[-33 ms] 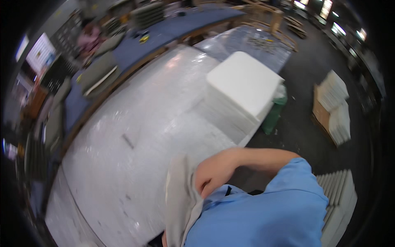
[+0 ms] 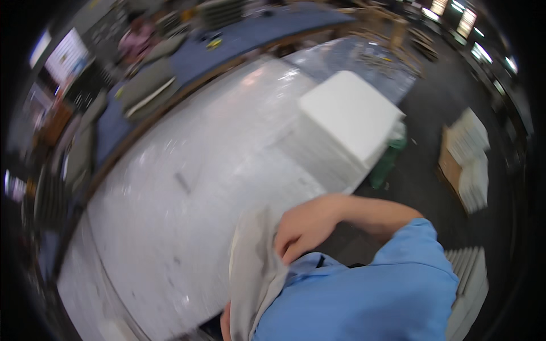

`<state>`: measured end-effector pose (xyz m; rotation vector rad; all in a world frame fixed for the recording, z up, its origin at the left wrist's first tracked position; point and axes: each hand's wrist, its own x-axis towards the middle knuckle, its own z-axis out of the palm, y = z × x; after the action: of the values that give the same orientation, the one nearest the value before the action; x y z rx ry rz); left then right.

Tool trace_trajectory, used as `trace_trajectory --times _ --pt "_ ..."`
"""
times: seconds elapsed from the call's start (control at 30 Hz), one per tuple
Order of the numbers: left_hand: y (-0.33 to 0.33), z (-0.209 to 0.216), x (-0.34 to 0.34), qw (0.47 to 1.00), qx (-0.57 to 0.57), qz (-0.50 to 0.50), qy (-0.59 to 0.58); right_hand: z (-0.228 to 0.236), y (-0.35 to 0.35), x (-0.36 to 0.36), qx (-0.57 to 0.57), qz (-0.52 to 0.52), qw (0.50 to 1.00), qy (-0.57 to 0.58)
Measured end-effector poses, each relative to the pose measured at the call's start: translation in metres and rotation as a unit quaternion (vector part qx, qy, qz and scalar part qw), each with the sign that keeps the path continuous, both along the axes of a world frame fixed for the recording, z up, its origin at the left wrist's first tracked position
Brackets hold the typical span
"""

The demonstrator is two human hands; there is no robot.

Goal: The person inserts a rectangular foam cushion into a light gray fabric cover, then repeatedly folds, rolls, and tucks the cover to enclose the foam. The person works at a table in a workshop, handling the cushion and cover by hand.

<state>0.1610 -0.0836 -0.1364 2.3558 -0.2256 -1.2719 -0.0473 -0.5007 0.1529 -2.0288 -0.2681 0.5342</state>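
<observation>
My right hand (image 2: 307, 227) is bent in close to my chest, its fingers closed on the upper edge of a pale grey cloth (image 2: 253, 273). The cloth hangs down in front of my blue shirt (image 2: 375, 295). Only a sliver of my left hand (image 2: 226, 321) shows at the cloth's lower edge near the bottom of the picture, and its fingers are hidden. Both hands are at the near edge of a large white table (image 2: 170, 199) covered in shiny film.
A thick stack of white sheets (image 2: 347, 125) sits on the table's right end, with a green object (image 2: 387, 165) on the dark floor beside it. Boxes of white stacks (image 2: 466, 159) stand at the right. A blue bench (image 2: 256, 34) and a person in pink (image 2: 133, 42) are behind.
</observation>
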Motion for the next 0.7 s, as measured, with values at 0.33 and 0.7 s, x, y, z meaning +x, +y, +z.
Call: trace_trajectory --times 0.33,0.7 --pt "-0.038 -0.042 -0.012 0.993 -0.026 -0.031 -0.114 -0.016 0.021 0.179 -0.111 -0.052 0.987 0.108" --pt "-0.072 -0.048 -0.003 0.994 -0.045 -0.001 -0.096 -0.288 0.071 0.225 -0.351 0.234 0.887 0.189"
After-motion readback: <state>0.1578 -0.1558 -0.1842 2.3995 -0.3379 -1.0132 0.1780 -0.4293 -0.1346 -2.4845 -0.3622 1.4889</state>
